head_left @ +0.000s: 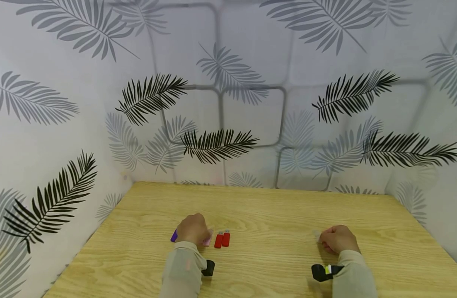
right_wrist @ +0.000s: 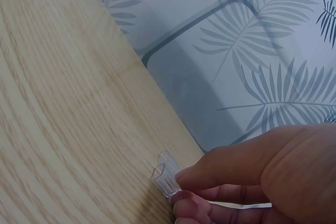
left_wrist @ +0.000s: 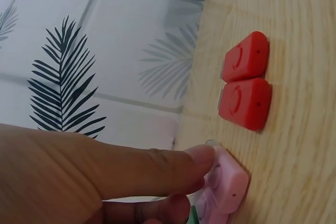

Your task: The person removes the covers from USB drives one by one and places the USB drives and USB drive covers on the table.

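Left hand [head_left: 192,229] pinches a pink stick [left_wrist: 232,182], red sticks [left_wrist: 247,103] just rightward. Right hand [head_left: 338,239], well apart, pinches clear plastic [right_wrist: 167,181].

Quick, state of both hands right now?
Left hand: touching a pink USB stick; grip can't be told.
Right hand: closed, pinching a clear plastic piece.

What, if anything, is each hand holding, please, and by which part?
The right hand pinches clear plastic by one end; the left hand touches a pink USB stick, but its hold cannot be told.
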The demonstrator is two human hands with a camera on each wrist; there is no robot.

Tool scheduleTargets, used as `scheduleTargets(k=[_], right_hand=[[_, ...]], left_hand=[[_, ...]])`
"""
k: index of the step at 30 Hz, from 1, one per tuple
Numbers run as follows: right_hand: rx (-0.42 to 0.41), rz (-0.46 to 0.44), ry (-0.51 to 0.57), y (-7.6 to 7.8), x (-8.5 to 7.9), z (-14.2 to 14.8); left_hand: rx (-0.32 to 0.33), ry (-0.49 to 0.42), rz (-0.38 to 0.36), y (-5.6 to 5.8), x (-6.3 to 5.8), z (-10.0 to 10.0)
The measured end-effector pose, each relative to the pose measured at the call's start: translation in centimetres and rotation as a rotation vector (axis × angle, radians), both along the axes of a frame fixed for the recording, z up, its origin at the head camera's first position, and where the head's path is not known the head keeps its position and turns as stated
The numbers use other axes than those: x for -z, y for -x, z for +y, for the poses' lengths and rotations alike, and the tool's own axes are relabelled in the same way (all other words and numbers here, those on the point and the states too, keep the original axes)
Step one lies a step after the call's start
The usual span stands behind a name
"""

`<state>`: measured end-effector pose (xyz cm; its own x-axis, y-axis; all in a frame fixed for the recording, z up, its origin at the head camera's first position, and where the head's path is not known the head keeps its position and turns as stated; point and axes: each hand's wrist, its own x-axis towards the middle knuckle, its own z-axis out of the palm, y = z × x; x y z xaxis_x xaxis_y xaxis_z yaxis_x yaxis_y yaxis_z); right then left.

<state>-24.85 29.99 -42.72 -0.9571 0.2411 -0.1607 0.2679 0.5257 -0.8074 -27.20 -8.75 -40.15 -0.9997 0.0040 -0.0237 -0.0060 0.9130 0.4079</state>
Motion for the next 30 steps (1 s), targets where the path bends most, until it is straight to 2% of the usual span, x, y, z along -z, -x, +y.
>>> scheduleTargets(k=[8, 17, 26, 30], right_hand=[[0.001, -0.018, -0.014, -0.07, -0.10, -0.09], [0.013, -0.016, -0.017, -0.18, -0.14, -0.19], [0.013, -0.013, -0.024, -0.05, -0.13, -0.09], [-0.010, -0.016, -0.097, -0.17, -0.53, -0.29]], left_hand=[[-0.031, 0.008, -0.047, 0.18, 0.19, 0.16], [-0.038, 0.000, -0.056, 0.06, 0.24, 0.44], [-0.020, -0.010, 0.000, 0.37, 0.54, 0.73], [-0.031, -0.024, 0.028, 0.35, 0.32, 0.69]])
